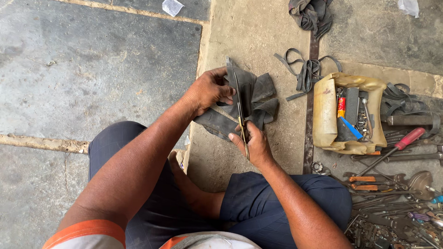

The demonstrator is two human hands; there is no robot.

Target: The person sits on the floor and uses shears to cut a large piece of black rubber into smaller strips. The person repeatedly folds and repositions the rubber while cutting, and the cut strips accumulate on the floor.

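Cut-open yellowish plastic jerrycan tray [326,113] sits right of the work, on the ground; inside it a small red-and-orange labelled tube [341,106] and a blue-edged scraper [351,127]. Clear plastic wrapper [172,7] lies at top. Left hand [208,90] fingers clamped on a folded black rubber inner-tube piece [253,99], held above the stone floor. Right hand [255,144] closed around brass-handled scissors [241,121], blades lying across the rubber.
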